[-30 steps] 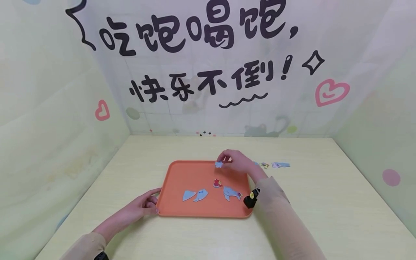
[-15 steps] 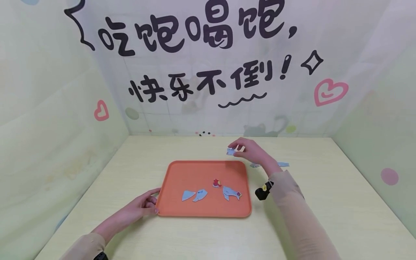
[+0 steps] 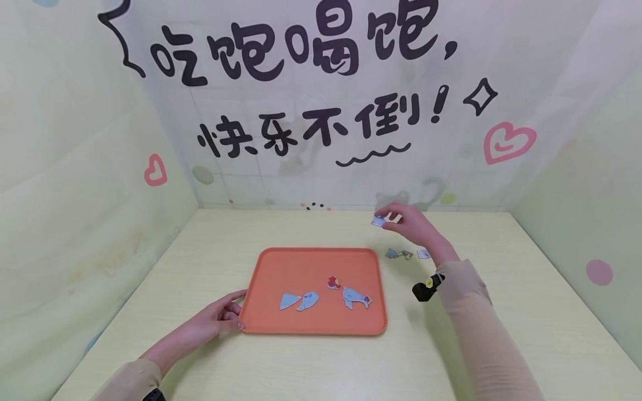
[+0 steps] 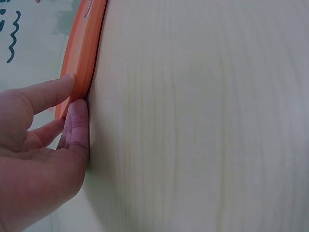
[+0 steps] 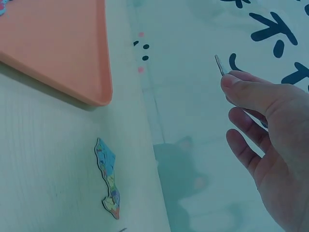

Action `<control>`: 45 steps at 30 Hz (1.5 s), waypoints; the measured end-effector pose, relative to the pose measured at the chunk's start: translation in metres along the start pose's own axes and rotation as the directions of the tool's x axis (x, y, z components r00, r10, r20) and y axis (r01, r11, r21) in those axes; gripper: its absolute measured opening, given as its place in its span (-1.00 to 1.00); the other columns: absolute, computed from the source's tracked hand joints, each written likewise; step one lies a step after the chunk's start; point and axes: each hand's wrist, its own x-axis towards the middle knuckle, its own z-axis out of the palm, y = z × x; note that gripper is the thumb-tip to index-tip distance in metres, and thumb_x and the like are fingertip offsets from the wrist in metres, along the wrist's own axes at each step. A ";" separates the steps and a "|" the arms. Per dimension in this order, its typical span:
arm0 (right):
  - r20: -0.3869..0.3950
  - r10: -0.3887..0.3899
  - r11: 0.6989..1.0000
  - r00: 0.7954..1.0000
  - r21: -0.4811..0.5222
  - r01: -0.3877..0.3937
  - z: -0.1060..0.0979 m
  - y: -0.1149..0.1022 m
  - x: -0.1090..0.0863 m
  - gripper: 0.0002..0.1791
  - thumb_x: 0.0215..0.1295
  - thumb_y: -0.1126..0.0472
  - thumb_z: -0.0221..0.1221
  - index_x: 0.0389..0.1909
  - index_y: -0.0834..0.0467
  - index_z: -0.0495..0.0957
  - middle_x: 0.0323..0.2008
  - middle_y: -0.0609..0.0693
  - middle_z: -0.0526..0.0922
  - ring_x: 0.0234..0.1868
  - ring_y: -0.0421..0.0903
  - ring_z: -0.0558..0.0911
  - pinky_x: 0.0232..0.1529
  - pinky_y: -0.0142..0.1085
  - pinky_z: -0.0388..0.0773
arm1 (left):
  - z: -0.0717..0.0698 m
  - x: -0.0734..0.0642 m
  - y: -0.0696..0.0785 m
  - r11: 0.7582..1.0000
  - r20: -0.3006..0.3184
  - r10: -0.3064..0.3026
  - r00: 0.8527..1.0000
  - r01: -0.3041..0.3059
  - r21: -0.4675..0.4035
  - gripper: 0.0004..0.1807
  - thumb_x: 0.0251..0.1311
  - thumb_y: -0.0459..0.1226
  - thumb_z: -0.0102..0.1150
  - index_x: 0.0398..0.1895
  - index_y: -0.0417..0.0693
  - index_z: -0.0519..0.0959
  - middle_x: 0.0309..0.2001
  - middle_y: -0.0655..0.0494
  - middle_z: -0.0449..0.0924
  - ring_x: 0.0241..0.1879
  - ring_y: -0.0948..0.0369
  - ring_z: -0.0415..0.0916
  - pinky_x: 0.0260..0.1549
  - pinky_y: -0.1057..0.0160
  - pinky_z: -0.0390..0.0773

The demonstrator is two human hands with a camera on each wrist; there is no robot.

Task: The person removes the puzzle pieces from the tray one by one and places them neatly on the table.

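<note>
My left hand (image 3: 225,316) grips the left edge of an orange tray (image 3: 301,267), with the thumb on its rim and the fingertips at its underside in the left wrist view. Between the thumb and fingers of my right hand (image 3: 412,225) is a light blue puzzle piece (image 3: 378,221), held above the table beyond the tray's back right corner. In the right wrist view this piece (image 5: 219,64) is seen almost edge-on. On the tray lie two blue puzzle pieces (image 3: 289,301) at left centre, a small red one (image 3: 333,282) and a larger blue one (image 3: 355,298) further right.
Right of the tray, a narrow multicoloured puzzle piece (image 3: 398,254) lies on the pale wood table (image 3: 321,367). Another light piece (image 3: 423,254) is partly hidden by the right forearm. Printed cloth walls (image 3: 281,184) stand at the back and both sides.
My right hand has moved from over the tray's back edge to the right and away, higher, carrying the light blue puzzle piece. The left hand and the tray have stayed in place.
</note>
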 end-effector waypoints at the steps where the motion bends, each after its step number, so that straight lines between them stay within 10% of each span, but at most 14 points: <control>1: -0.007 -0.002 1.000 1.000 -0.001 0.002 -0.002 0.001 -0.001 -0.67 0.32 0.32 0.24 0.09 0.17 0.62 0.06 0.12 0.63 -0.03 0.04 0.54 -0.01 -0.12 0.52 | 0.000 0.000 0.000 1.000 0.001 0.000 1.000 0.000 0.001 -0.12 0.26 -0.32 0.25 0.55 -0.23 -0.02 0.07 -0.15 0.30 -0.11 0.22 0.36 -0.18 0.40 0.45; 37: -0.257 0.153 0.980 0.954 -0.085 -0.180 -0.070 0.082 -0.090 -0.62 0.39 0.22 0.19 0.17 0.24 0.54 0.03 0.23 0.54 0.04 0.18 0.54 -0.17 -0.64 0.34 | 0.001 -0.003 0.004 1.000 0.005 0.014 1.000 -0.014 0.005 -0.11 0.27 -0.33 0.24 0.55 -0.27 -0.03 0.07 -0.18 0.34 -0.11 0.23 0.37 -0.16 0.41 0.47; 45: -0.297 0.203 0.971 0.933 -0.060 -0.230 -0.064 0.105 -0.111 -0.60 0.39 0.18 0.20 0.19 0.24 0.54 0.04 0.23 0.56 -0.15 -0.34 0.47 -0.19 -0.58 0.39 | 0.000 -0.003 0.003 0.999 0.008 0.023 1.000 -0.023 0.022 -0.13 0.27 -0.32 0.24 0.54 -0.25 -0.01 0.03 -0.17 0.36 -0.15 0.24 0.36 -0.19 0.40 0.45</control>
